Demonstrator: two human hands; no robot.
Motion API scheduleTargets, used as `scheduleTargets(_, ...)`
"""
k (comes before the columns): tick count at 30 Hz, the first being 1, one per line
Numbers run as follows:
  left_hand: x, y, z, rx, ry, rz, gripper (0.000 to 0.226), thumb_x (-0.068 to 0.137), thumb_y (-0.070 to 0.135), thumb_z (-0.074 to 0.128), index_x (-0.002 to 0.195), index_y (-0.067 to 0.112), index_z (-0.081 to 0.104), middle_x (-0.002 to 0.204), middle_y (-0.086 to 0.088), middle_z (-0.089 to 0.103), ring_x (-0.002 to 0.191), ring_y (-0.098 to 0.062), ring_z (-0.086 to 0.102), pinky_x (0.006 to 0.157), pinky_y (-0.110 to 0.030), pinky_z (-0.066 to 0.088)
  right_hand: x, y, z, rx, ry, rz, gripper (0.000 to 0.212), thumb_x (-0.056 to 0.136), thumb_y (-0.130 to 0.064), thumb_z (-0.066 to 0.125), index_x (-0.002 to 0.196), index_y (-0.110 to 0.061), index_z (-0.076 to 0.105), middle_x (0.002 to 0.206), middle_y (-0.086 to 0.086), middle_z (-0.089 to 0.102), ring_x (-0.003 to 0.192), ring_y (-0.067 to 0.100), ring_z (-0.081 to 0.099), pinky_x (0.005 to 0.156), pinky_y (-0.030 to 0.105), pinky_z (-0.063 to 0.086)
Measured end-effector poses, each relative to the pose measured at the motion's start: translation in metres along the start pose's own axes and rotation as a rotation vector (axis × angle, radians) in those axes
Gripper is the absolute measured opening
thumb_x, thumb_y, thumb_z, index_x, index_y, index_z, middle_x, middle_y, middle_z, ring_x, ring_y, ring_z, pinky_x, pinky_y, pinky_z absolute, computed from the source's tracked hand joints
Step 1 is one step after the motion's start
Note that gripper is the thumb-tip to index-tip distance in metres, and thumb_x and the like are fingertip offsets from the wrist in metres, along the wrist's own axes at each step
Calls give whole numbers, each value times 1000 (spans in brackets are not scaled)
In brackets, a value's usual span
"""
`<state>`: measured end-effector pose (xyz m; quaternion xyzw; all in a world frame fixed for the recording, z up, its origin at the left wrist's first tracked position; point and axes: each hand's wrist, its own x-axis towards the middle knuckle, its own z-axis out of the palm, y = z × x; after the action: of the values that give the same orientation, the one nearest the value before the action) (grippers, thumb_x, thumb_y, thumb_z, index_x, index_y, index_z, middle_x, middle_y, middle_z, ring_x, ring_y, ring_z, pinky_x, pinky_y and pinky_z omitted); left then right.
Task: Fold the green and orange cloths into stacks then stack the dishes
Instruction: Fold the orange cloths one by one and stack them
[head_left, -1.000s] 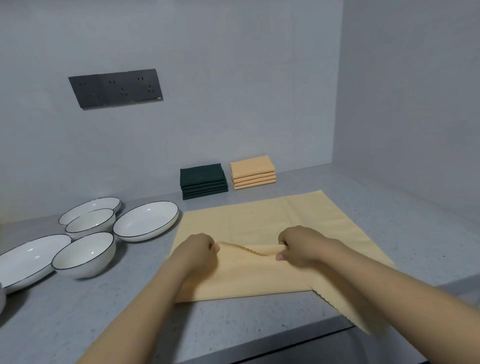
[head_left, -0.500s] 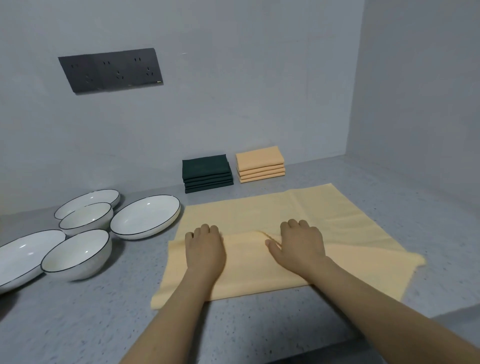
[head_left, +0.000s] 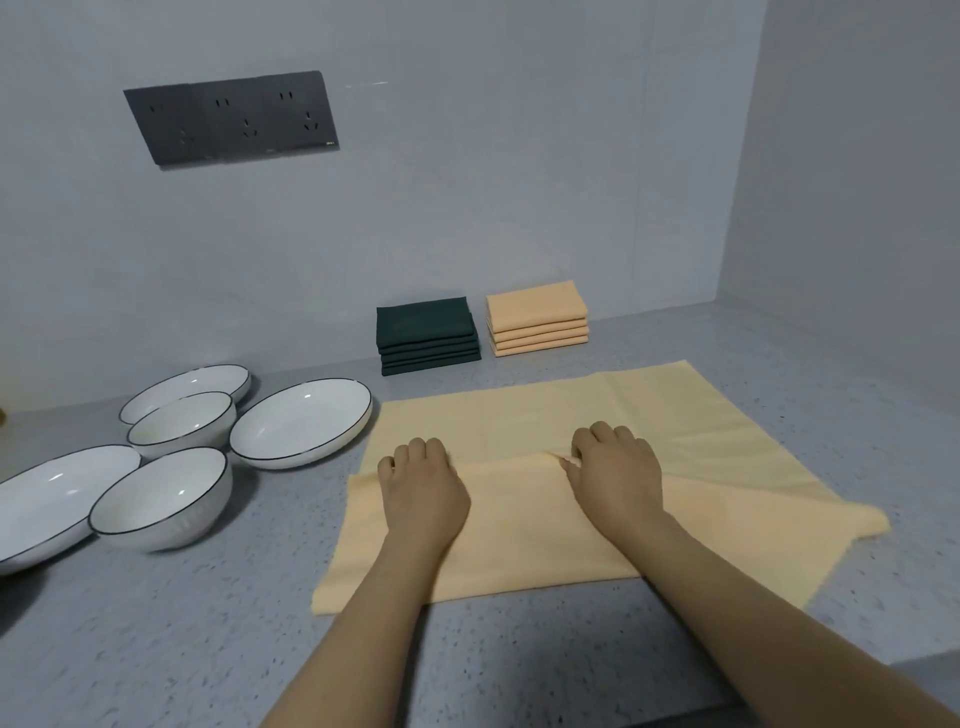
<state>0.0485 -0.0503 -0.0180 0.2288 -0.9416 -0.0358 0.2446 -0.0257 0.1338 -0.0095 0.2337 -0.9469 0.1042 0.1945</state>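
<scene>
On the grey counter (head_left: 156, 649) we find both hands, left hand (head_left: 423, 486) and right hand (head_left: 618, 467), pinching the orange cloth (head_left: 675, 431) along its folded-over near edge; its unfolded half lies beyond them.

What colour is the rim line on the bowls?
Thin black line on white bowls, clearest in the head view.

The loose cloth (head_left: 649, 431) was plain pale orange, unpatterned. The stack of folded cloths (head_left: 537, 319) at the back matched it in pale orange; the adjoining stack (head_left: 427, 335) was dark green, plain. The bowls (head_left: 163, 496) and plates (head_left: 301, 423) were white with a thin black rim line. The counter (head_left: 182, 639) was grey with dark speckles. The wall (head_left: 467, 182) was plain light grey, and the socket panel (head_left: 231, 122) dark grey.
</scene>
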Motion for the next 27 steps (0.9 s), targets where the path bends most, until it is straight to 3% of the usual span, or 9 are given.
scheduleTargets(2,-3,-1,1,-72,68,-16,8,89,13,50,93,10,56,96,-6,56,95,-28,50,94,-37,17,0,2,5,61,39,-1,21,92,-30,54,96,-11,63,95,5,63,89,28,55,69,30,24)
scheduleTargets(5,-4,4,1,-160,172,95,8,82,10,59,88,15,59,95,1,57,96,-20,53,107,-39,12,0,3,7,75,77,14,22,95,-32,48,102,-16,61,101,1,61,95,24,54,69,29,24)
scheduleTargets(7,-10,11,-4,-210,115,194,14,81,8,58,89,14,67,103,-1,60,103,-21,55,108,-35,15,-1,3,7,82,59,36,22,95,-33,47,103,-18,60,102,-1,61,96,22,53,69,29,24)
scheduleTargets(9,-15,23,-12,-255,-11,239,25,86,10,51,102,13,71,124,-7,57,121,-23,47,108,-27,14,0,4,6,71,53,43,21,95,-35,46,104,-21,59,103,-4,60,98,20,52,70,29,25)
scheduleTargets(11,-19,37,-19,-281,-195,218,38,93,18,42,126,13,60,149,-10,37,140,-22,26,112,-24,10,0,5,6,74,42,53,21,95,-36,46,104,-23,59,104,-5,60,99,19,52,71,29,26)
scheduleTargets(13,-22,53,-20,-240,-409,170,50,99,30,29,147,19,33,159,-9,11,147,-25,5,118,-34,1,1,4,5,83,32,54,21,94,-37,46,104,-23,59,105,-5,60,99,19,52,72,29,26)
scheduleTargets(16,-29,62,-13,-50,-556,135,59,99,48,14,153,29,0,160,-2,-10,146,-26,-13,117,-44,-10,2,2,3,90,20,39,22,95,-37,47,106,-22,60,105,-5,61,99,19,53,74,30,30)
scheduleTargets(27,-31,61,-8,8,-537,143,58,98,52,10,152,33,-3,160,2,-11,146,-22,-14,118,-43,-9,19,47,-16,97,-144,40,14,94,-28,52,96,-23,65,101,-4,66,96,21,55,73,30,29)
